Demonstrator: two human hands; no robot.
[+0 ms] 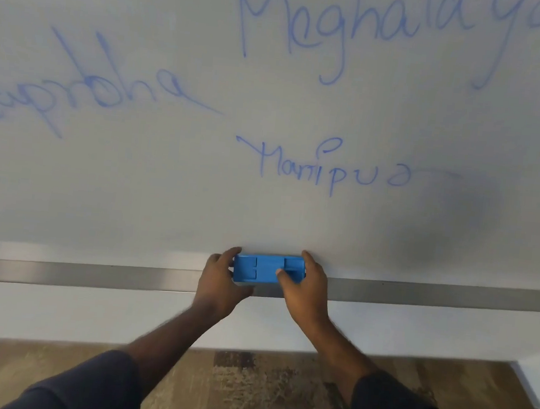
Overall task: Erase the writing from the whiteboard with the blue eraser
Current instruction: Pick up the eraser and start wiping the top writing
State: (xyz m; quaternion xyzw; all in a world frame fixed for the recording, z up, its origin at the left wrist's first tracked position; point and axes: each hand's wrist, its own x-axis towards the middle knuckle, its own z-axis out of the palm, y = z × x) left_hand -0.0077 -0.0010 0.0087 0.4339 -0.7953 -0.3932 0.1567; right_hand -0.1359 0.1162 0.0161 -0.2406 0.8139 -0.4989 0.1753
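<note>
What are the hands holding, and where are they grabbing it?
Both hold the blue eraser by its short ends: left hand on its left end, right hand on its right end, at the whiteboard's bottom edge.

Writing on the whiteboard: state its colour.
Blue, seen in the head view: the writing is thin blue marker on the whiteboard.

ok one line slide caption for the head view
Both hands grip the blue eraser at the whiteboard tray, writing unerased.
</note>
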